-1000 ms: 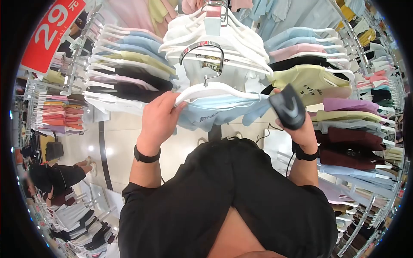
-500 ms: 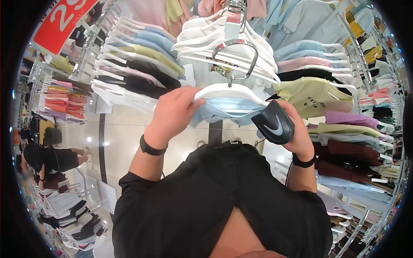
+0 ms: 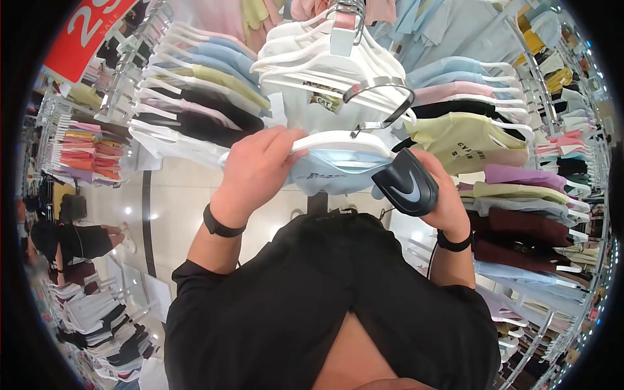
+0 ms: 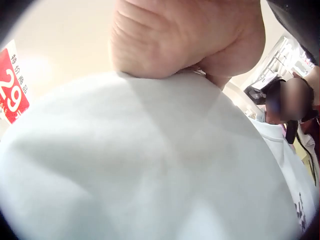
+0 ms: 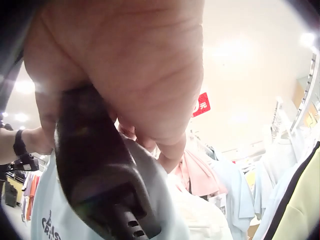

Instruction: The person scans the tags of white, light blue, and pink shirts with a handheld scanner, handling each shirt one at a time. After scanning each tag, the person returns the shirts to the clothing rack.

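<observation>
Shirt [image 3: 335,178]: pale blue with dark lettering on its front, hanging between the two hands, below the front edge of the middle rack.
Hanger [image 3: 341,139]: white, set in the shirt's shoulders; its metal hook [image 3: 411,101] rises from the middle and leans to the right, clear of the rack's bar end.
Left hand [image 3: 260,168]: grip pinching the hanger's left end along with the shirt's shoulder; a black band [image 3: 222,225] circles the wrist.
Right hand [image 3: 444,188]: grip wrapped round a black handheld device; whether its fingers also touch the hanger's right end cannot be told.
Device [image 3: 411,183]: curved grey mark on its face, in front of the hanger's right end in the head view; the right wrist view shows a cable [image 5: 133,227] at its bottom end.
Middle rack [image 3: 342,34]: white hangers one behind another, a white top [image 3: 312,117] with a "CAT" print at the front.
Right side: yellow-green shirt [image 3: 465,142] on the nearest rack, just beyond the device.
Left side: row of garments [image 3: 218,81] in blue, yellow-green, black and white.
Sign [image 3: 79,42]: red, upper left, price 29 in the left wrist view.
Floor [image 3: 185,211]: pale tiles with a dark strip.
</observation>
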{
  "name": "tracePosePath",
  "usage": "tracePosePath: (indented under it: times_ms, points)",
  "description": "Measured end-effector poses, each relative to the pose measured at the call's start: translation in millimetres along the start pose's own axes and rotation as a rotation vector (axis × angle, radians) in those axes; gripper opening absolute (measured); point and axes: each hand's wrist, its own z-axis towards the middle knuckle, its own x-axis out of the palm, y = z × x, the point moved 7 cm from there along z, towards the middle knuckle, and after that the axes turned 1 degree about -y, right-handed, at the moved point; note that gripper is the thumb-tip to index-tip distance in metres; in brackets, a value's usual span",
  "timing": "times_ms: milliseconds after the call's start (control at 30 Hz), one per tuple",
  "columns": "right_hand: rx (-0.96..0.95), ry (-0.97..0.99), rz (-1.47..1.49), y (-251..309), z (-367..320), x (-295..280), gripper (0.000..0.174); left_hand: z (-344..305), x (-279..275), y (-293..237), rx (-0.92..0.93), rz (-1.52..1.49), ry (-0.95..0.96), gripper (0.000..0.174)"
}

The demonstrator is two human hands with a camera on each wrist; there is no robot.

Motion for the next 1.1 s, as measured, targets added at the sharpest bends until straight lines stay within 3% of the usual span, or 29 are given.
tracePosePath:
  times_ms: [267, 367, 667, 733, 833, 933, 967, 1100]
  points:
    - [-0.021, 0.034, 0.024, -6.1, -7.6, 2.9, 0.055, 1.8, 12.9, -3.3, 0.055, -0.084, -0.001, 0.027]
    - [0.155, -0.066, 0.182, -16.9, -15.9, -2.0, 0.047, -1.0, 6.0, 7.8, 0.009, -0.086, 0.018, 0.028]
    - [0.276, -0.099, 0.279, -34.1, -26.9, 5.5, 0.053, -12.5, 24.0, 26.6, -0.063, -0.126, 0.017, 0.019]
    - [0.222, -0.065, 0.207, -21.0, -21.2, 0.8, 0.047, -13.8, 27.0, 25.2, -0.04, -0.151, 0.007, 0.02]
    - [0.248, -0.08, 0.179, -24.8, -28.5, 0.7, 0.048, -21.0, 42.6, 29.3, -0.091, -0.171, 0.125, 0.027]
    - [0.264, -0.117, 0.137, -29.8, -41.2, -3.7, 0.049, -19.8, 42.4, 21.0, -0.083, -0.169, 0.085, 0.04]
    - [0.29, -0.132, 0.158, -31.6, -45.7, -6.5, 0.05, -24.9, 47.0, 27.2, -0.119, -0.17, 0.136, 0.052]
    - [0.365, -0.196, 0.072, -43.3, -80.9, -28.9, 0.052, -31.8, 48.0, 44.9, -0.184, -0.131, 0.039, 0.054]
